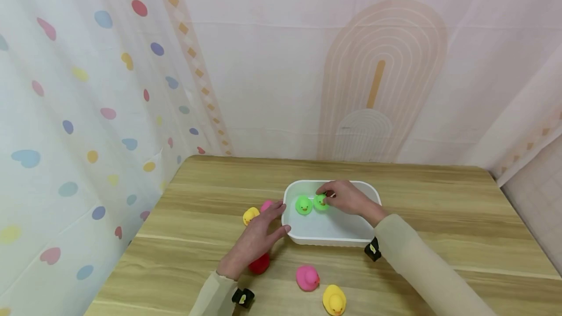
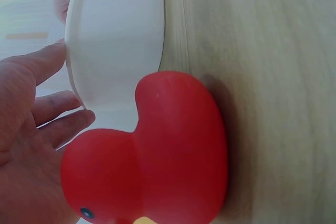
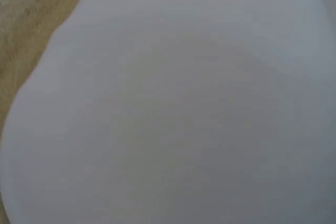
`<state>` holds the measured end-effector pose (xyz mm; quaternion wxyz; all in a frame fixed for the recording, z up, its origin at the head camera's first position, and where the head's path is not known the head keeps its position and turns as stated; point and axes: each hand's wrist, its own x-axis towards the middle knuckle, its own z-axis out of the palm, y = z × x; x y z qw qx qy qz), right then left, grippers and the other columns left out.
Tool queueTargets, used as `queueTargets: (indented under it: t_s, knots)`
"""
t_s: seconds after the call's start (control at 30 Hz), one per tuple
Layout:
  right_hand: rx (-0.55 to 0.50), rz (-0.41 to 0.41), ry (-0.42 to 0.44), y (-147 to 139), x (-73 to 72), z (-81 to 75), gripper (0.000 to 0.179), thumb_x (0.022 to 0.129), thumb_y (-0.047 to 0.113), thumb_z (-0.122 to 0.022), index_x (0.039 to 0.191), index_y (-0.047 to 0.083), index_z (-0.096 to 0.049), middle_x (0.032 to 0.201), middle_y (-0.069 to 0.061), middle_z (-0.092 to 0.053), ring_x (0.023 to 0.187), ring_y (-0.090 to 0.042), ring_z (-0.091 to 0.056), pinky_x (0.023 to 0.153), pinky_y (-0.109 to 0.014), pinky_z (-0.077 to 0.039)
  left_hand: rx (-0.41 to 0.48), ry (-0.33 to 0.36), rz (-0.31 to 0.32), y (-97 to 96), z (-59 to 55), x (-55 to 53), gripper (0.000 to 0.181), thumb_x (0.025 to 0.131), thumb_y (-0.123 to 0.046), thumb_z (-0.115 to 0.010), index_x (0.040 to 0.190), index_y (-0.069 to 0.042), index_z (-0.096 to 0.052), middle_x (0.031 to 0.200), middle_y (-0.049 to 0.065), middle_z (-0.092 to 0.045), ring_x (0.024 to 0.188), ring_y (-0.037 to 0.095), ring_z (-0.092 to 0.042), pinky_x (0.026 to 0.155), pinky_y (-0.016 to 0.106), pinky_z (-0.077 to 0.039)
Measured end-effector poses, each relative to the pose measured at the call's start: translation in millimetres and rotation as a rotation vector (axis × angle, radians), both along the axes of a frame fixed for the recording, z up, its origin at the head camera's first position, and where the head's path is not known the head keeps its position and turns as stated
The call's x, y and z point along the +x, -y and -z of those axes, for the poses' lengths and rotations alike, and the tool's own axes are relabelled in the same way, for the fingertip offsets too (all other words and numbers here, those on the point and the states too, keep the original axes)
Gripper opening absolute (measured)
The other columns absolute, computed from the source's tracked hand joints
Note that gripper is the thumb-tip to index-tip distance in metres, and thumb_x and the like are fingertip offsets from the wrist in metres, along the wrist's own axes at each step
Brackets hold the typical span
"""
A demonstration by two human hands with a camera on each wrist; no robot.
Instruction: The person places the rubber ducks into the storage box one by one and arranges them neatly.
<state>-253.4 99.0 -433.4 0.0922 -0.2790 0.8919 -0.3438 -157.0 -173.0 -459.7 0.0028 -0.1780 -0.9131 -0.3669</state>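
Green duck [image 1: 319,204] | apparently pinched by right hand [image 1: 348,198] | inside white tub [image 1: 325,228]

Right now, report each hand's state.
Left hand: open, touching the tub.
Right hand: closed, holding a green duck.

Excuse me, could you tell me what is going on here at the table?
A person's right hand holds a green duck inside the white tub, next to another green duck. The left hand touches the tub's left end. Outside the tub, on the table, are a red duck, a pink duck, two yellow ducks and a partly hidden pink toy.
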Motion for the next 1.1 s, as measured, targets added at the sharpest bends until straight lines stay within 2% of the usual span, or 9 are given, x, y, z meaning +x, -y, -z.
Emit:
queueTargets:
  t_s: [0.3, 0.5, 0.63, 0.8, 1.1]
  knots:
    - [0.022, 0.031, 0.013, 4, -0.3, 12.7, 0.024, 0.093, -0.004, -0.069, 0.116, -0.001, -0.075, 0.107, -0.008, -0.073, 0.094, -0.017, -0.063, 0.085, -0.035, -0.056, -0.014, -0.002, 0.004, 2.4, 3.7, 0.4, 0.058, 0.102, -0.029, -0.069, 0.15, -0.001, -0.052, 0.159, 0.014, -0.045, 0.143, 0.035, -0.046, 0.115, 0.054, -0.041]
    - [0.007, 0.032, 0.034, 4, 1.5, 12.5, 0.026, 0.094, -0.004, -0.069, 0.119, -0.002, -0.074, 0.11, -0.009, -0.073, 0.096, -0.018, -0.065, 0.084, -0.035, -0.057, -0.004, 0.006, 0.0, 2.3, 5.1, 0.0, 0.058, 0.102, -0.03, -0.069, 0.15, -0.002, -0.052, 0.16, 0.013, -0.045, 0.145, 0.035, -0.044, 0.115, 0.055, -0.04]
    - [0.007, 0.04, 0.01, 0, 6.7, 5.3, 0.027, 0.094, -0.001, -0.067, 0.121, -0.001, -0.073, 0.116, -0.01, -0.073, 0.103, -0.023, -0.067, 0.09, -0.039, -0.056, -0.003, 0.005, 0.0, 1.7, 5.1, -0.6, 0.059, 0.102, -0.03, -0.069, 0.15, -0.002, -0.052, 0.16, 0.013, -0.044, 0.145, 0.035, -0.044, 0.115, 0.055, -0.04]
    - [-0.014, 0.047, -0.065, -7, 15.9, -9.3, 0.028, 0.097, 0.003, -0.064, 0.123, -0.001, -0.072, 0.12, -0.012, -0.073, 0.11, -0.03, -0.067, 0.096, -0.047, -0.055, -0.002, -0.014, -0.003, 1.3, 4.7, -1.5, 0.058, 0.101, -0.028, -0.069, 0.15, -0.001, -0.052, 0.159, 0.014, -0.045, 0.144, 0.035, -0.045, 0.115, 0.054, -0.04]
    - [-0.091, 0.121, -0.156, -20, 42.5, -31.5, 0.023, 0.101, 0.012, -0.065, 0.12, 0.003, -0.074, 0.115, -0.008, -0.075, 0.108, -0.028, -0.069, 0.095, -0.052, -0.055, 0.004, -0.006, -0.007, 2.0, 6.1, -2.9, 0.058, 0.101, -0.028, -0.069, 0.15, -0.001, -0.052, 0.16, 0.013, -0.045, 0.145, 0.035, -0.044, 0.116, 0.054, -0.04]
